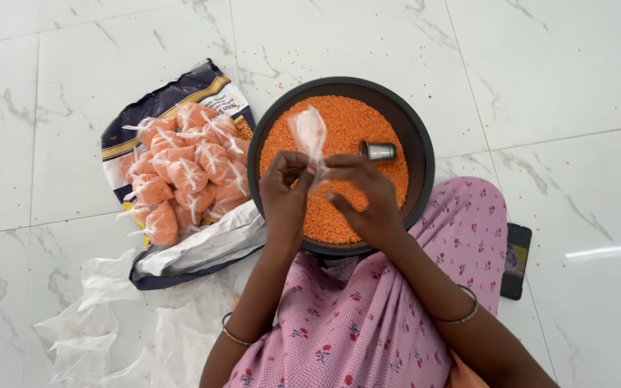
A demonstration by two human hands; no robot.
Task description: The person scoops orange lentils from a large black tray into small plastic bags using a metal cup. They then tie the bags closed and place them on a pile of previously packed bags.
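Left grip: the left hand point(285, 192) pinches the lower edge of a small clear plastic bag point(309, 135), thumb and fingers closed on the film.
Right grip: the right hand point(364, 197) grasps the same bag from the other side, fingertips clenched on its mouth just beside the left hand's.
Bag: it stands upright between the two hands, right over the basin; it looks empty or nearly so (the film is too thin to tell for certain).
Basin: a round dark basin point(418, 144) sits on the floor in front of the person's knees, heaped with orange-red lentils point(339, 118).
Measure: a small steel cup point(379, 151) lies on its side on the lentils, just right of the bag inside the basin.
Done so far: left of the basin, a printed sack point(181, 93) lies flat on the floor with a pile of filled, knotted lentil packets point(181, 176) on it, a good number by the look of it.
Left to do: judging by how full the basin is, most of the lentils are not yet packed.
Spare bags: loose clear plastic bags point(102, 323) lie on the floor, below and left of the basin.
Other: a dark phone point(516, 260) rests on the floor, right of the basin, beside the pink dress point(368, 323).
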